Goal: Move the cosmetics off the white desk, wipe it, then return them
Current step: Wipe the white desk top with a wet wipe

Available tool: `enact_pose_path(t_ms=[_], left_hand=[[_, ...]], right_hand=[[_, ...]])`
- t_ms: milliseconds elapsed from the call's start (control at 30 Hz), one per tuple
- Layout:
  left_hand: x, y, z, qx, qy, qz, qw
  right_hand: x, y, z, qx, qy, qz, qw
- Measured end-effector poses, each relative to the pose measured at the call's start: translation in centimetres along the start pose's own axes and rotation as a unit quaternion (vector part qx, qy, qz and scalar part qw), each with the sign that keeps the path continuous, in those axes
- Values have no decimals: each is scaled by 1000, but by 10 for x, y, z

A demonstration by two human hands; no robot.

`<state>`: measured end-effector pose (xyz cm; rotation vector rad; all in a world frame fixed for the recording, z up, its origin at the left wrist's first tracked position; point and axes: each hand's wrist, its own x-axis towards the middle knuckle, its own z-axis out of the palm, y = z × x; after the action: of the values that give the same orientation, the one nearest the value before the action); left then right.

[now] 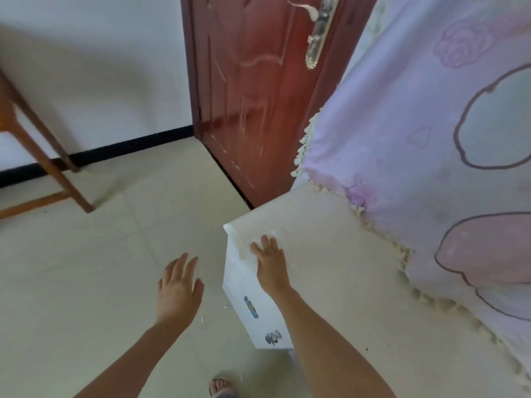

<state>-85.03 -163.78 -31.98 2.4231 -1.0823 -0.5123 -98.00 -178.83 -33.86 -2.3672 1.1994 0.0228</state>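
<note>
Here, the right hand (270,265) lies flat with straight fingers on a white wiping cloth (260,243), pressing it onto the top of the white desk (330,254) near the desk's far left corner, just short of the edge. The left hand (178,285) hangs open and relaxed over the pale tiled floor (86,268), apart from the desk's front, which shows 2 shiny drawer handles (250,306). A lilac flowered sheet (416,110) drapes over the desk's right side, a red-brown door (258,96) stands beyond the corner, and wooden furniture legs (48,156) stand at the left.
</note>
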Motion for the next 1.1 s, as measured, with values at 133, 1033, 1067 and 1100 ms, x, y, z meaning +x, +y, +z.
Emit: enact_pose_path(t_ms=[133,1033,1067,1100], left_hand=[[28,-3,-16,-5,36,-39,999],[-226,-206,-178,-28,333,-386,860],[-236,-216,-184,-36,342,-387,855],[-246,-226,-190,-40,351,-386,852]], right_hand=[[53,-16,-9,91,-16,-76,993],[-48,-403,34,197,-317,-367,852],[-59,-414,39,175,-312,-388,850],[-69,-426,44,152,-304,-409,847]])
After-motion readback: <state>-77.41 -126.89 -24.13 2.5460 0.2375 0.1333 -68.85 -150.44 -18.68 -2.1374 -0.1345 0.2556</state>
